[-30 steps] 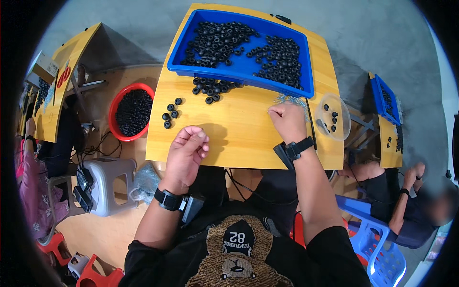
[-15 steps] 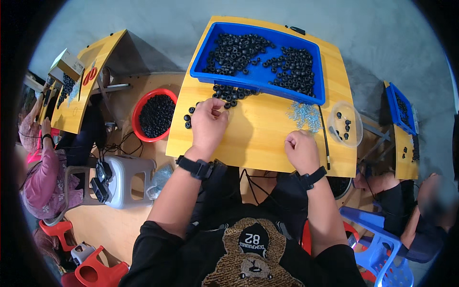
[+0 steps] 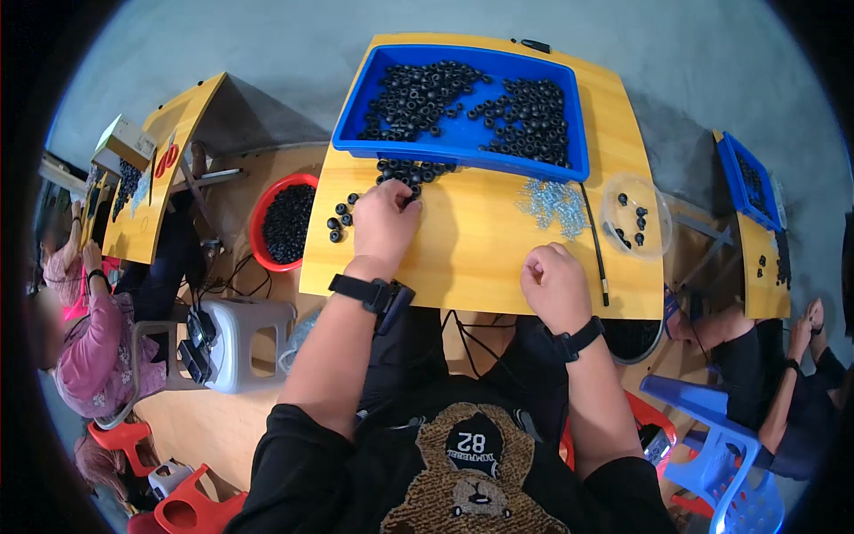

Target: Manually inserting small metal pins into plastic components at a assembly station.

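Note:
At the near edge of a loose pile of small black round pieces (image 3: 425, 171), my left hand (image 3: 382, 227) is bent over with its fingers closed. A black round piece (image 3: 415, 190) shows at its fingertips. Several more black pieces (image 3: 341, 210) lie to the left of that hand. Over the table's front right part, my right hand (image 3: 556, 283) is curled, thumb against fingers; what it holds, if anything, is hidden. Just beyond it is a scatter of small clear bits (image 3: 556, 206).
A blue tray (image 3: 463, 158) of black pieces covers the yellow table's (image 3: 463, 258) far side. To the right lie a thin black rod (image 3: 596, 254) and a clear round tub (image 3: 660, 233) with several black pieces. A red basin (image 3: 258, 230) stands left. Co-workers sit at both sides.
The view has shifted, so the table sits slightly farther left. My left hand stays by the pile with its fingers closed; my right hand remains curled, a little farther from the clear bits.

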Available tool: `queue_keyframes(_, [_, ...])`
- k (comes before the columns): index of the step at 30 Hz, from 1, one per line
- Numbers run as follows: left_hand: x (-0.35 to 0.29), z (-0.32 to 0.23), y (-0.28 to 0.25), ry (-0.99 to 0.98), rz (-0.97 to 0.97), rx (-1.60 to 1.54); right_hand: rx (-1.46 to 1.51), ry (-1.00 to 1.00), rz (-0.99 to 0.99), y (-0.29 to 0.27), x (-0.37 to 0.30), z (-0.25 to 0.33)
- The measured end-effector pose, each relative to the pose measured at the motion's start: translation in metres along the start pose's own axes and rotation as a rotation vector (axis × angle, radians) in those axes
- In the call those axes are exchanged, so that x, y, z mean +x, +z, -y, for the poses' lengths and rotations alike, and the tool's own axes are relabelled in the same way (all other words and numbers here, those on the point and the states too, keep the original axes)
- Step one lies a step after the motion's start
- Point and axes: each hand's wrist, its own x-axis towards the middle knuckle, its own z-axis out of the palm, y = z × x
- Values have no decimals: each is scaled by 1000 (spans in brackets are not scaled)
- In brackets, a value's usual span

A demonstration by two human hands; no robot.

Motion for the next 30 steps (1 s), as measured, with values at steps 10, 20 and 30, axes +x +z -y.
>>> queue_keyframes(10, [-60,3,-46,-677,627,-1599,56,-14,-19,5,2,-14])
queue_keyframes(20, [-99,10,-32,-781,804,-2086,69,27,14,6,-1,-2])
queue_keyframes(30, [-119,5,-27,-828,852,-2133,467,212,75,-10,-24,50])
